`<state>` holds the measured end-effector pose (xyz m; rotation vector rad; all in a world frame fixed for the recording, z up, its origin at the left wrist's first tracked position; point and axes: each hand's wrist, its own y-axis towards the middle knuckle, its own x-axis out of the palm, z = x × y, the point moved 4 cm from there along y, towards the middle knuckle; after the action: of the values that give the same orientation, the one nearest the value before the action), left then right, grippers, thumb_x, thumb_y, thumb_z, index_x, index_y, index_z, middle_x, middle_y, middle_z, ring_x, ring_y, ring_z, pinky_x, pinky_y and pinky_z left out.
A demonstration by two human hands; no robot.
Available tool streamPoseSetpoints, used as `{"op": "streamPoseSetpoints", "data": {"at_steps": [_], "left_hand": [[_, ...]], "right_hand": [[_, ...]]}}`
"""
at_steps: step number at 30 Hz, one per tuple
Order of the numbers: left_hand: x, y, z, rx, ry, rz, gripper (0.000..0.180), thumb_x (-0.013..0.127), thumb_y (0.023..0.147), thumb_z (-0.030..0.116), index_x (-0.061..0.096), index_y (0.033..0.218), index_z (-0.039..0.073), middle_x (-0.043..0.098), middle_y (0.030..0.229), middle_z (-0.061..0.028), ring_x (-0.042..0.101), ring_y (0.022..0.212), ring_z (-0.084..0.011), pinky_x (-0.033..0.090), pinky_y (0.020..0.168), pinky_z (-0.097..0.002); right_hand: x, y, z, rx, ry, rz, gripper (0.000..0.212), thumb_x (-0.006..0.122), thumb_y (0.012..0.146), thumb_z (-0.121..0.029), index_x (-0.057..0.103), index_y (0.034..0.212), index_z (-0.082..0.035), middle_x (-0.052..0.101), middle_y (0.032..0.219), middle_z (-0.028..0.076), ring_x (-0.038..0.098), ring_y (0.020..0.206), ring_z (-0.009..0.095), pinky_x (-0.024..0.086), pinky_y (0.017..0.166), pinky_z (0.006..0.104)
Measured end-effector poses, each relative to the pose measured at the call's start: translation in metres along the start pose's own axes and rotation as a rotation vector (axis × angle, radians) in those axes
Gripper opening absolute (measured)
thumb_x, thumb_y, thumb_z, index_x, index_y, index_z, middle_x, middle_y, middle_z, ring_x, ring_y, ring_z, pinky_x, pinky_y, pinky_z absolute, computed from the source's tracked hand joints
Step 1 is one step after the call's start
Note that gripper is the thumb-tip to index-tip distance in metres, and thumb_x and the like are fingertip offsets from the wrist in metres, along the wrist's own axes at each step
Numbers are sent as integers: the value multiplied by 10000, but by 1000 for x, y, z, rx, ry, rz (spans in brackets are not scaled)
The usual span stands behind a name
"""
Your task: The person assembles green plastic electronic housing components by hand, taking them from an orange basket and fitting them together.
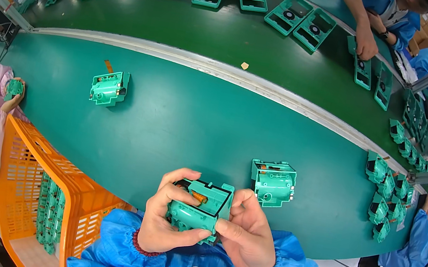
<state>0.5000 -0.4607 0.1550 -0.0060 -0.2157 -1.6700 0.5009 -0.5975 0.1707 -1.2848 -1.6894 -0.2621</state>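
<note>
In the head view, the green housing is held up over the near edge of the table, between the two hands. The left hand wraps its left side, thumb along the lower front and a fingertip reaching into the open top beside an amber strip; the right hand pinches the right-hand edge between thumb and forefinger. The step in hand looks like checking or seating something inside the housing (the fingers cover too much to tell which). The next move seems to call for a steady left grip and light fingertip pressure, since the strip looks thin and flexible. The housing appears to be moulded plastic, smooth and faintly glossy, boxy at the rim with a rounded, bulging wall and small round bosses. A similar unit sits just beyond the right hand, and another lies farther left, an amber tab poking up. The orange crate is a rigid lattice, slotted throughout, holding stacked green parts.
</note>
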Motion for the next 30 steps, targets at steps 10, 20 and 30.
{"op": "streamPoseSetpoints", "data": {"at_steps": [10, 20, 30], "left_hand": [[10, -1, 9, -110, -26, 224, 541, 769, 580, 79, 465, 1027, 56, 361, 1232, -191, 424, 1136, -279, 370, 905, -370], [8, -2, 8, -122, 317, 141, 534, 753, 595, 85, 423, 1014, 47, 315, 1242, -202, 462, 1079, -233, 408, 875, -337], [16, -5, 11, -56, 238, 84, 529, 734, 613, 57, 399, 1021, 58, 290, 1257, -207, 478, 1062, -228, 398, 884, -339]], "right_hand": [[-5, 2, 8, -45, 130, -107, 252, 451, 866, 9, 314, 1044, -103, 461, 1117, 81, 455, 977, 133, 384, 791, 300], [-17, 2, 11, -21, 249, -128, 398, 422, 830, 40, 298, 1178, -108, 429, 1174, 142, 452, 1053, 208, 370, 860, 343], [-28, 0, 10, 46, 328, -262, 345, 449, 826, 48, 331, 1106, -116, 447, 1158, 121, 464, 1035, 191, 390, 820, 326]]}}
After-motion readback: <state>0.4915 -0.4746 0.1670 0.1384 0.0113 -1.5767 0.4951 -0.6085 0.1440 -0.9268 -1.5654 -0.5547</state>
